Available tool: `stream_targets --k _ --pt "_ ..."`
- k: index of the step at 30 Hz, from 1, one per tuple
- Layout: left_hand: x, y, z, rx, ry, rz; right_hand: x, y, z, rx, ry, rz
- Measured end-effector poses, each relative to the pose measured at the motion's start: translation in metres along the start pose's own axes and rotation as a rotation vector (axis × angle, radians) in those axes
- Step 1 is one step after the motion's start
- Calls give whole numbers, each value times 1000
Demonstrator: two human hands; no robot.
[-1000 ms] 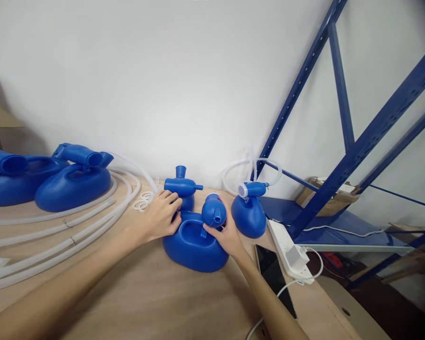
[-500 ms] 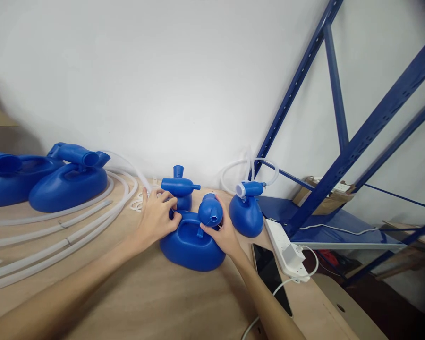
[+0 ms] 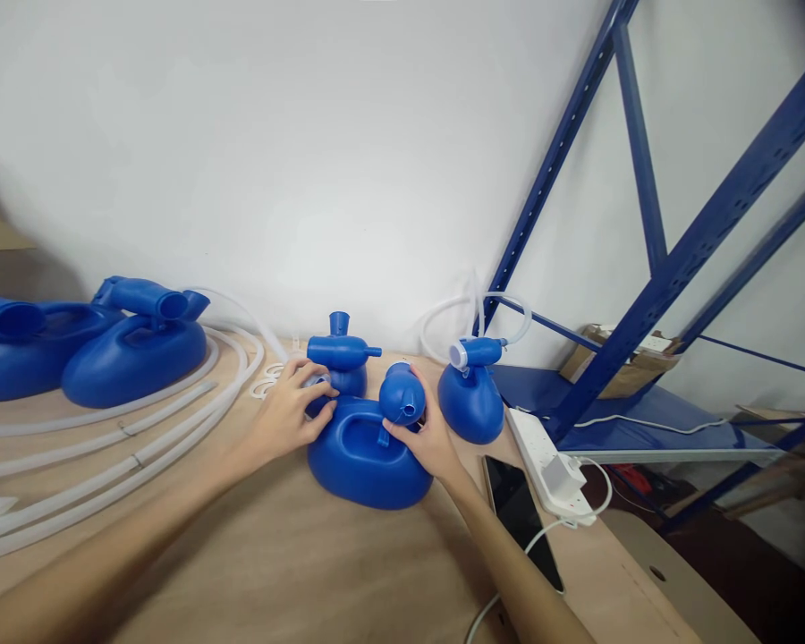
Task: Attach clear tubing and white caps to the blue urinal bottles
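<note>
A blue plastic urinal bottle (image 3: 368,478) with a looped handle sits on the table in front of me. My right hand (image 3: 433,438) grips its rounded spout part (image 3: 402,398), thumb in front and fingers behind. At the bottle's left end, my left hand (image 3: 292,407) has its fingers curled around the mouth, where a pale edge (image 3: 318,380) shows between them. The fingers hide most of that mouth. Just behind stands another blue bottle (image 3: 341,351) with a flared opening on top. White plastic rings (image 3: 266,382) lie beside my left hand.
Two more blue bottles (image 3: 134,358) and long clear tubes (image 3: 194,420) lie at the left. On the right are a bottle with a tube attached (image 3: 470,402), a phone (image 3: 520,514), a white power strip (image 3: 543,461) and a blue metal shelf (image 3: 677,429).
The camera view has shifted slightly. My left hand's fingers have moved a little at the bottle's mouth, and a pale edge now shows between them. My right hand keeps its hold.
</note>
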State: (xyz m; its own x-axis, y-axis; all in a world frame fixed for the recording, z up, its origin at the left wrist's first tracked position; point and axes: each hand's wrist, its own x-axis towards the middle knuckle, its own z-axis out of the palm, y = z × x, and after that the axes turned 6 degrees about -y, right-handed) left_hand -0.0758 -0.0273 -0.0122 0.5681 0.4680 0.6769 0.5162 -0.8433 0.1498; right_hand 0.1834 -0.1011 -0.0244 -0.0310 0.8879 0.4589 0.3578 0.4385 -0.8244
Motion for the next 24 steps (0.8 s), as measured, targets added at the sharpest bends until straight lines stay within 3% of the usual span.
stream_targets --k 3,5,7,11,13,15,17,21,24 --pt "6 -12 -18 -70 -159 3 0 0 -1 3 -14 25" --pt "10 -26 -34 -81 -180 -81 1 0 -2 8 -21 33" --pt "13 -43 -50 -80 -205 -182 1 1 -3 6 -27 31" --pt "12 -85 -77 -112 -478 -272 0 4 -8 5 -46 49" --pt "7 -102 -84 -53 -520 -288 0 5 -11 10 -52 64" --pt "3 -116 -89 36 -452 -338 -1 6 -15 19 -64 69" --pt "0 -125 -92 39 -297 -496 -2 7 -19 37 -87 65" --pt "0 -134 -95 -297 99 -888 -4 9 -23 48 -110 48" --pt "7 -133 -93 -533 196 -977 -5 10 -23 24 -95 44"
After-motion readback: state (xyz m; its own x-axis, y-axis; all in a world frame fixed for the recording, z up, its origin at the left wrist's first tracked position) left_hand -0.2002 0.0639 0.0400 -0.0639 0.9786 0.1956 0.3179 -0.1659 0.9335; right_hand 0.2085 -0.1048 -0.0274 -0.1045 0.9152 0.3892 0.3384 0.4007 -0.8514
